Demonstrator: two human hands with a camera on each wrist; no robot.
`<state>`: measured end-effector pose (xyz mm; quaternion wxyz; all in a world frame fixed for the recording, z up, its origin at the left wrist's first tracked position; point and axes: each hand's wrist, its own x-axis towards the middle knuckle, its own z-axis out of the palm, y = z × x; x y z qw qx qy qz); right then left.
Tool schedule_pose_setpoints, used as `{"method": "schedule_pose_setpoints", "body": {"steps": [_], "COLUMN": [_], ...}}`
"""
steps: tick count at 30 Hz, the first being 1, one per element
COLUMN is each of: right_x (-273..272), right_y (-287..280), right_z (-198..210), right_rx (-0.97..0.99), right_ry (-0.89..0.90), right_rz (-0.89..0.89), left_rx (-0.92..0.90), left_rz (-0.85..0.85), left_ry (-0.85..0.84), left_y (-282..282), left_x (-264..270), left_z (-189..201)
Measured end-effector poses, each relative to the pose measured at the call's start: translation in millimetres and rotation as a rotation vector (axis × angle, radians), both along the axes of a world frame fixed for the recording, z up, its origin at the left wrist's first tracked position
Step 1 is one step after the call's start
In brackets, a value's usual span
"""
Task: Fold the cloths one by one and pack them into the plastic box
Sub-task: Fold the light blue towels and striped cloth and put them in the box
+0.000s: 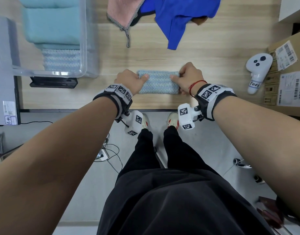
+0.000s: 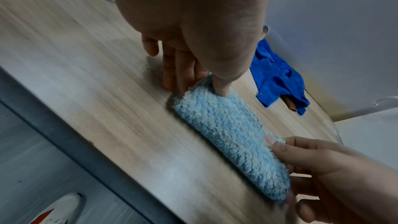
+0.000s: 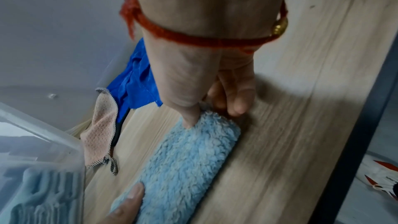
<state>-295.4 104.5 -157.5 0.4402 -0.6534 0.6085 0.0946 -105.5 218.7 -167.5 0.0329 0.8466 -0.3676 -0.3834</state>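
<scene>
A folded, fluffy light-blue cloth lies on the wooden table near its front edge. My left hand grips its left end, thumb on top and fingers curled at the end. My right hand grips the right end the same way. The clear plastic box stands at the back left and holds folded teal and light-blue cloths. An unfolded pink cloth and a royal-blue cloth lie at the back.
A white handheld controller lies at the right next to cardboard boxes. A flat black device sits just in front of the plastic box. Bare tabletop separates the folded cloth from the unfolded ones.
</scene>
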Motion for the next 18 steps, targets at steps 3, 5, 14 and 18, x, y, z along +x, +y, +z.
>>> {"method": "schedule_pose_setpoints", "body": {"steps": [3, 5, 14, 18], "right_x": [2.4, 3.3, 1.1, -5.5], "right_y": [-4.8, -7.1, -7.1, -6.6], "right_z": [0.3, -0.8, 5.0, 18.2], "right_rx": [-0.035, -0.034, 0.109, 0.188], "right_ry": [0.049, 0.052, -0.16, -0.356], "right_rz": [0.091, 0.104, -0.031, -0.221], "left_rx": [0.009, -0.023, -0.13, -0.139], "left_rz": [0.002, 0.065, -0.033, 0.053], "left_ry": [-0.018, -0.013, 0.033, 0.121], "left_y": [-3.1, -1.6, -3.9, -5.5], "left_x": [2.2, 3.1, -2.1, -10.2], "left_z": [-2.3, -2.9, -7.1, 6.4]}}
